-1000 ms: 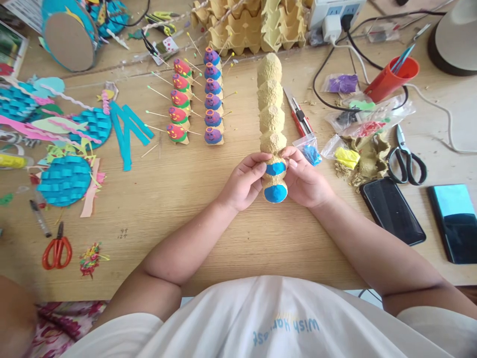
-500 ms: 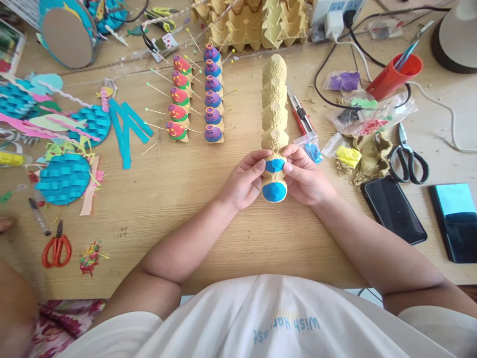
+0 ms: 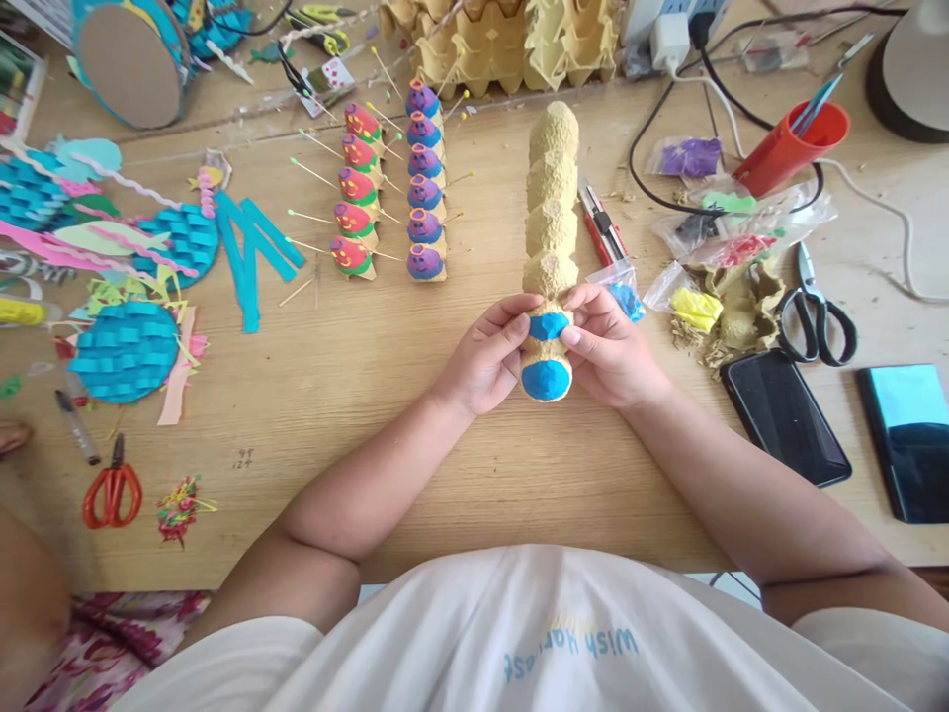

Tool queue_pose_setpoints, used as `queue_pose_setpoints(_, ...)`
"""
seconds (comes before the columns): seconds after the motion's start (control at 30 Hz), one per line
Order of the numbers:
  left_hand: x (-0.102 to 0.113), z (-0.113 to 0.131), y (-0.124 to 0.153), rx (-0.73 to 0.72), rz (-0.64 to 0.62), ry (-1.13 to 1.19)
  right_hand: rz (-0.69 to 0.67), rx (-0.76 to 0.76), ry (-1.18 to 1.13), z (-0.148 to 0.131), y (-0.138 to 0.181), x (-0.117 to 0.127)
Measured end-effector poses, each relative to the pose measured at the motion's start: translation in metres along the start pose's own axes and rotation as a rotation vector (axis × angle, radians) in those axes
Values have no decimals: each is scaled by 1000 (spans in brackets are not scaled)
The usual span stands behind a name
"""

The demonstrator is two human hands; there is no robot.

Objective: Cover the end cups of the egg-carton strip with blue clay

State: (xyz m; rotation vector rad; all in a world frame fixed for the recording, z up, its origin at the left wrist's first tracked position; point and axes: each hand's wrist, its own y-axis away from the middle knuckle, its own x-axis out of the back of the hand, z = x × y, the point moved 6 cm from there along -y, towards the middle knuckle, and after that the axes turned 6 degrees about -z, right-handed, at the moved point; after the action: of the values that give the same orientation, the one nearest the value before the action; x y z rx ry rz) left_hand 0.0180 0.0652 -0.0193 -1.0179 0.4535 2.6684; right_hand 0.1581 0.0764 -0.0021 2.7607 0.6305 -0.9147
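Between my two hands is an egg carton strip (image 3: 552, 227), a row of several bumpy tan humps pointing away from me. Blue clay (image 3: 547, 380) covers the face of the nearest hump, and a smaller blue clay patch (image 3: 550, 326) sits on the second one. My left hand (image 3: 485, 356) pinches the strip's left side by the second hump, thumb at the patch's edge. On the opposite side my right hand (image 3: 612, 346) grips it likewise, its thumb touching the blue patch. The strip's underside is hidden.
Painted carton caterpillars (image 3: 425, 188) with pins stand left of centre. A utility knife (image 3: 602, 222), a bag of blue clay (image 3: 627, 297), yellow clay (image 3: 697, 309), black scissors (image 3: 816, 316) and a phone (image 3: 786, 415) lie right. Orange-handled scissors (image 3: 113, 489) lie left, near another person's hand (image 3: 13, 437).
The far end of the strip has shifted slightly to the right, tilting it a little. Both hands keep their hold in nearly the same place.
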Motion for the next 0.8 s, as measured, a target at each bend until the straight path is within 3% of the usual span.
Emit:
queue_pose_setpoints(0.2,-1,2,0,-15,0,13,-28,-33,-94,1,2,-4)
queue_pose_setpoints(0.6,-7,2,1,-57,-52,48,25,4,28,0,1,-1)
queue_pose_setpoints(0.8,-5,0,0,-34,1,26,36,44,48,-2,1,-2)
